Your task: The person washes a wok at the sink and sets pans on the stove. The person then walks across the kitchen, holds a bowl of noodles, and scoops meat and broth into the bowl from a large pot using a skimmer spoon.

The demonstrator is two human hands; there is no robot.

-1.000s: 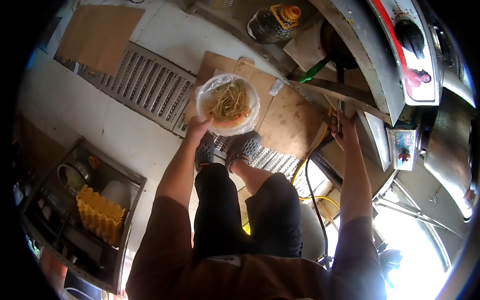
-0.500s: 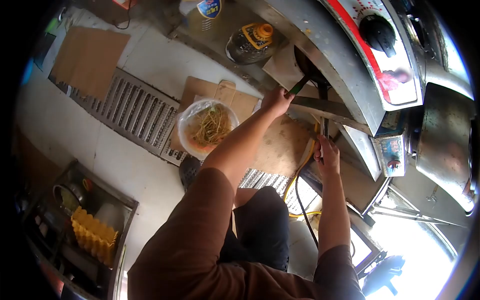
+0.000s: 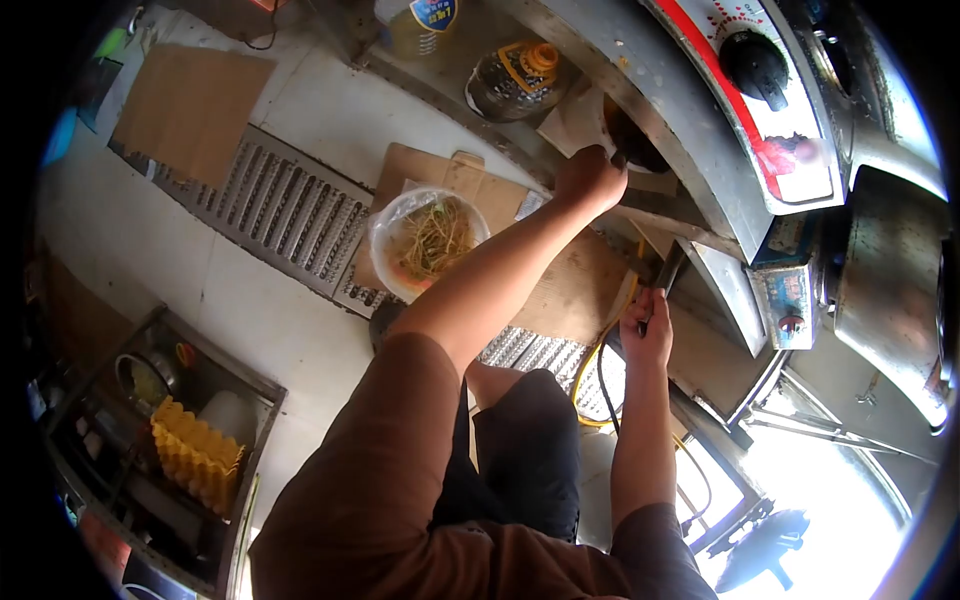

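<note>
My left hand is closed and reaches into the opening under the metal counter, beside a dark round hollow. Whatever its fingers hold is hidden by the hand. Lower and to the right, my right hand is wrapped round a long dark handle that slants up to the right; its far end goes out of sight under the counter. Below my left forearm, a bowl lined with clear plastic contains thin brownish-green strands.
Bottles, including an orange-capped one, stand on the low shelf. A control knob is on the counter front. Cardboard lies over a floor grate. A rack with yellow egg trays is at lower left. A yellow hose runs by my knee.
My left hand has moved up and right, deeper under the counter; the green handle it held no longer shows. My right hand has lowered slightly, and its dark handle now tilts right.
</note>
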